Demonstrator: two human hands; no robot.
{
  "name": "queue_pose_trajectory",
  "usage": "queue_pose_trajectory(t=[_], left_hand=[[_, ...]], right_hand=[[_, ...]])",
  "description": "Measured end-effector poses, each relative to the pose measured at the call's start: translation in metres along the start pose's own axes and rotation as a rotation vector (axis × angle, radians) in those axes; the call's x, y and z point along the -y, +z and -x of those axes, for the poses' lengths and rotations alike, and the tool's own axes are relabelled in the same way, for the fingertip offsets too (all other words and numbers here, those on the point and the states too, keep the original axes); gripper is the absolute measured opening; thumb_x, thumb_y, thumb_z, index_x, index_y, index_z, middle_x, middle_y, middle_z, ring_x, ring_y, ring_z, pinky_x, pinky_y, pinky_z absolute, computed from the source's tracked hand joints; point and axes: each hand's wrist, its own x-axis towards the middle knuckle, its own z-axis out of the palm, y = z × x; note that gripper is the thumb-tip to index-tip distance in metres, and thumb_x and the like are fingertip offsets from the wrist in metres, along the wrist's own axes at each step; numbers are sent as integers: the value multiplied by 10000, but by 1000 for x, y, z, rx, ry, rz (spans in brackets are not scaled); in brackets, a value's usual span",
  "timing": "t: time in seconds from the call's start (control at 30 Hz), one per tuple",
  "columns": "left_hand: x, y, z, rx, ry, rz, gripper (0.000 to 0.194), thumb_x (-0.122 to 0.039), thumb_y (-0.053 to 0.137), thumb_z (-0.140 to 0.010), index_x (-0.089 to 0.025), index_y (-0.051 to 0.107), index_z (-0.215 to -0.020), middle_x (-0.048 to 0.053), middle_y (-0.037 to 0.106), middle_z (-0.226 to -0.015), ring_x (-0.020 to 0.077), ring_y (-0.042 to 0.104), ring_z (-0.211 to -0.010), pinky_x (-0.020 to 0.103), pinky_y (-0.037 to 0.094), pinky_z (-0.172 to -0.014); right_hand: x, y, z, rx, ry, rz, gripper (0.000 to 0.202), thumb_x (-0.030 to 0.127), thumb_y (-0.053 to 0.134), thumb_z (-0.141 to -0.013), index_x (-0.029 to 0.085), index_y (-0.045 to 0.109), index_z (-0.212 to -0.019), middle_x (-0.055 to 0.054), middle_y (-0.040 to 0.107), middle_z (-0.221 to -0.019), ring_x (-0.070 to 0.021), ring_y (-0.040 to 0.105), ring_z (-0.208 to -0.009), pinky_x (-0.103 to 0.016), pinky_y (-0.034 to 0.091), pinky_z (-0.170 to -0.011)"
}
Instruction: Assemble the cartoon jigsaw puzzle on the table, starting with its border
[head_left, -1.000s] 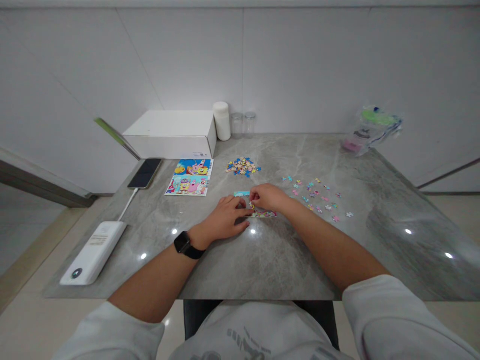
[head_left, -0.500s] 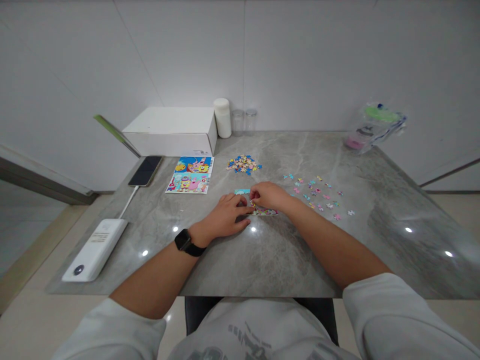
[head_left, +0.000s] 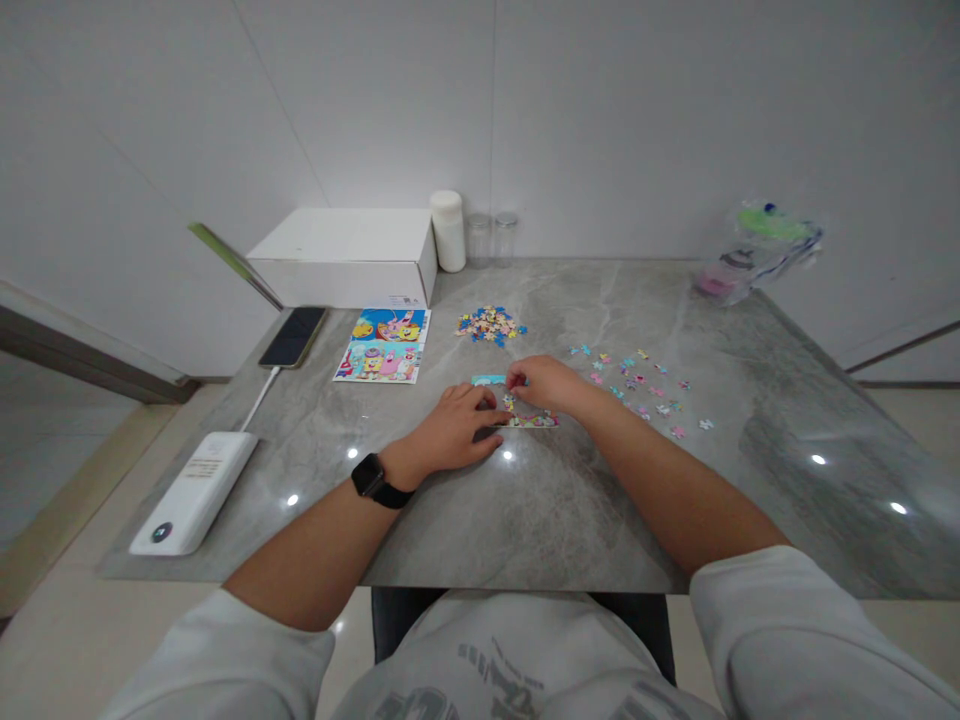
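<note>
A partly assembled jigsaw puzzle [head_left: 534,420] lies on the grey table, largely covered by my hands. My left hand [head_left: 463,428] rests at its left side with fingers spread, fingertips touching the puzzle. Over the puzzle's upper part is my right hand [head_left: 546,385], thumb and index finger curled together; whatever is between them is too small to make out. Loose pieces [head_left: 630,383] are scattered to the right, and a denser pile of pieces [head_left: 491,325] sits behind the puzzle. A printed cartoon picture sheet [head_left: 382,347] lies to the left.
At the back left stand a white box [head_left: 341,260], a white bottle [head_left: 448,232] and two clear jars [head_left: 492,240]. A phone [head_left: 294,338] is cabled to a white power bank [head_left: 193,495]. A plastic bag [head_left: 757,250] sits at the back right corner.
My right hand has shifted slightly up and right off the small piece at the puzzle's middle, which now shows. My left hand stays in place. The whole view has moved a little.
</note>
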Motion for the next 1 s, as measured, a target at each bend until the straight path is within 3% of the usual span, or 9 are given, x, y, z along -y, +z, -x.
queue_pose_trajectory(t=[0.37, 0.67, 1.0], left_hand=[[0, 0, 0, -3, -2, 5, 400, -403, 687, -972, -332, 734, -1363, 90, 637, -1294, 296, 556, -1217, 501, 437, -1085], [2, 2, 0, 0, -9, 6, 408, -405, 685, -968, -345, 729, -1369, 91, 633, -1293, 301, 553, -1214, 507, 440, -1077], [0, -1, 0, 3, 1, 7, 414, -400, 673, -975, -337, 726, -1380, 96, 632, -1289, 303, 555, -1204, 513, 441, -1071]], right_hand=[[14, -3, 7, 39, -12, 27, 229, 148, 670, -923, 209, 824, -1081, -74, 816, -1120, -213, 718, -1044, -269, 476, -897], [11, 1, 4, 53, 17, -75, 238, 109, 636, -922, 206, 792, -1074, -59, 810, -1084, -184, 714, -956, -243, 463, -799], [5, -7, 3, 16, 66, -122, 245, 109, 651, -940, 206, 799, -1110, -44, 812, -1097, -172, 721, -982, -224, 483, -817]])
